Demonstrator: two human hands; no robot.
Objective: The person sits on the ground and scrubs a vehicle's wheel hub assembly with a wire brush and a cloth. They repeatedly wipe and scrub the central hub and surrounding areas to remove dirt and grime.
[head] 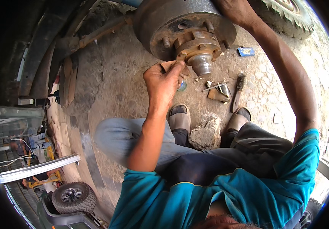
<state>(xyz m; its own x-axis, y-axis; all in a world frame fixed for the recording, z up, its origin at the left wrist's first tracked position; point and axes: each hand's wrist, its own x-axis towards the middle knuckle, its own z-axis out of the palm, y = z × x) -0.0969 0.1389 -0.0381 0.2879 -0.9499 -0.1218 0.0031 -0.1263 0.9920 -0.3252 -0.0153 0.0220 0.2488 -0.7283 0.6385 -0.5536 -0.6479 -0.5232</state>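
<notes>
A rusty brake drum (158,28) with wheel studs hangs at the top of the view. From its middle a locking hub flange (197,43) and a bare shiny metal spindle end (201,64) stick out towards me. My left hand (164,83) pinches a folded piece of brown sandpaper or cloth (185,71) between thumb and fingers, just left of the spindle end. My right hand (234,10) lies on the drum's upper right side; its fingers are partly cut off by the picture's top edge.
A wire brush (239,88), metal pieces (220,93) and a blue box (246,51) lie on the dirty ground. A large stone (206,133) sits between my feet. A tyre (284,17) is at upper right; an axle rod (104,31) runs left. Several people are far left.
</notes>
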